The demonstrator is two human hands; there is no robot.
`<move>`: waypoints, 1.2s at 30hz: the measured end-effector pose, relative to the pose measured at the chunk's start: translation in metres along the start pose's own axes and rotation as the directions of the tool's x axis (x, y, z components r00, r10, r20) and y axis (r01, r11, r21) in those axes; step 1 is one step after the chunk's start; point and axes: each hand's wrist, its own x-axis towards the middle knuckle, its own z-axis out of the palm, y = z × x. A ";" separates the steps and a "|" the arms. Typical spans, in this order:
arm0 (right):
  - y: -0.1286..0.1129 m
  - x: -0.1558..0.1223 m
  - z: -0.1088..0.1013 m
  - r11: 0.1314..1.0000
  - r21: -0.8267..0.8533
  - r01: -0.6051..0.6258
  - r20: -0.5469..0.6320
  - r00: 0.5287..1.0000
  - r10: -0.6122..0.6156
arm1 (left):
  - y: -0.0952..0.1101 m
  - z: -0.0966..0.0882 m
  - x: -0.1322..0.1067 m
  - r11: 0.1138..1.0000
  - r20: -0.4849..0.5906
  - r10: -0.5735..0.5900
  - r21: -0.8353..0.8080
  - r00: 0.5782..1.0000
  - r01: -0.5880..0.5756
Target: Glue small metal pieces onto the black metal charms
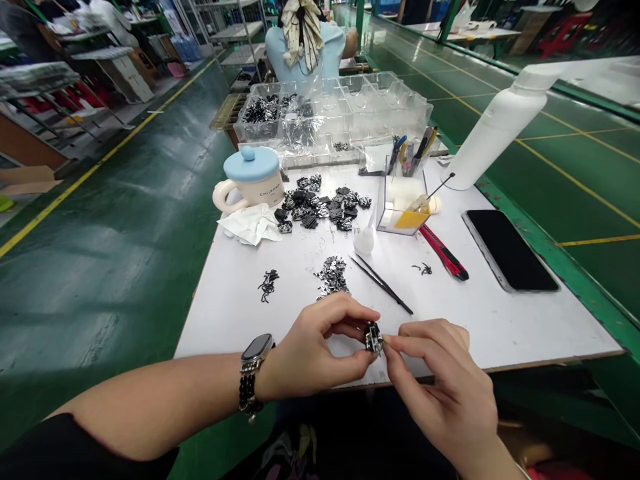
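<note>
Between thumb and fingers, my left hand (320,343) grips a small black and metal assembly (373,338) above the table's near edge. My right hand (440,373) pinches at the right side of that part, thumb and forefinger pressed together; whatever lies between them is too small to make out. Just beyond the hands is a pile of small metal pieces (333,275), with black tweezers (383,285) to its right. Little black strips lie in a heap (269,285) on the left and in a smaller heap (425,269) on the right. Similar black assemblies (320,203) are piled farther back.
A lidded mug (255,187) and crumpled tissue (253,225) stand at the back left. A small squeeze bottle (365,239), clear tool holder (400,220), red cutter (445,253), phone (510,250) and white bottle (500,130) are rightward. Clear trays (345,117) lie behind; a person sits beyond.
</note>
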 end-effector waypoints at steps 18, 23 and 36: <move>-0.016 0.010 -0.015 0.997 -0.073 0.006 0.141 0.990 0.004 | -0.001 -0.001 0.000 0.999 0.027 0.033 -0.006 0.999 -0.032; -0.021 0.013 -0.017 0.993 -0.116 0.021 0.197 0.980 0.003 | -0.002 -0.002 0.000 0.998 0.051 0.001 -0.069 0.999 0.003; -0.027 0.018 -0.016 0.978 -0.206 0.017 0.207 0.978 0.027 | -0.005 -0.004 0.001 0.965 0.113 -0.090 -0.237 0.990 0.114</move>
